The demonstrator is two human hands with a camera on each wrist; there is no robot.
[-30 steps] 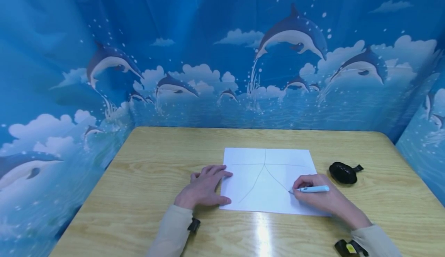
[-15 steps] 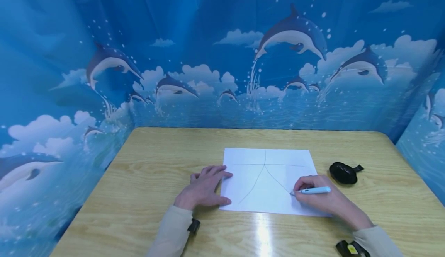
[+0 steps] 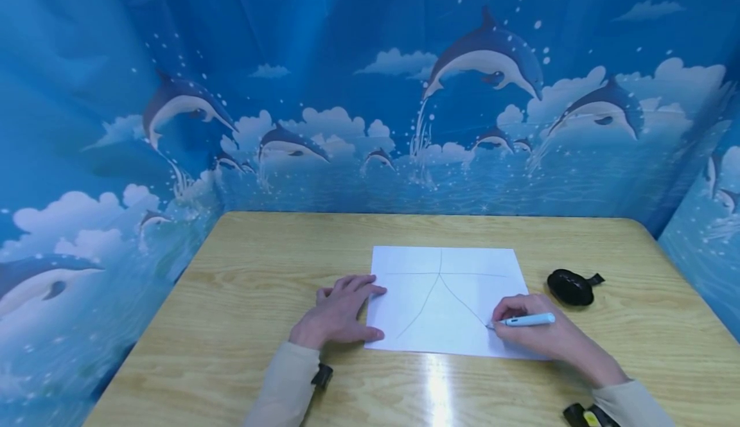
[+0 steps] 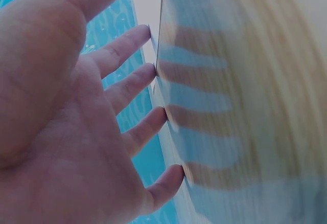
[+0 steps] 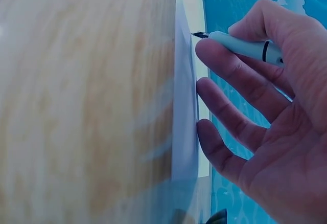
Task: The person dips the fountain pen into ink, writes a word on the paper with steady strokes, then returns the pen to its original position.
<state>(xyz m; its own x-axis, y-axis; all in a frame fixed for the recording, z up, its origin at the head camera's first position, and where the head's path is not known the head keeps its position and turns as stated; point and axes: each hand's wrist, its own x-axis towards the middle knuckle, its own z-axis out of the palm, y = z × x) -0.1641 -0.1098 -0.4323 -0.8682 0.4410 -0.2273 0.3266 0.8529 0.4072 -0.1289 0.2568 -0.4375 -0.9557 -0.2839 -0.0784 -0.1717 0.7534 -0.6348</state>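
Observation:
A sheet of white paper lies on the table, marked with a short upright line, a level line across it and two curved lines spreading downward. My right hand pinches a light blue fountain pen, its nib at the lower end of the right-hand curve. In the right wrist view the pen's dark nib meets the paper, and the lower fingers rest on the sheet. My left hand lies spread at the paper's left edge, fingertips and thumb on it. The left wrist view shows its fingers apart and holding nothing.
A small black dish-like object with a short tab sits right of the paper on the wood-grain table. A blue dolphin-print curtain hangs behind and at both sides. Dark devices are strapped at both wrists.
My right hand and the pen have moved slightly down and to the right, and the right-hand curve has grown longer. My left hand has stayed in place.

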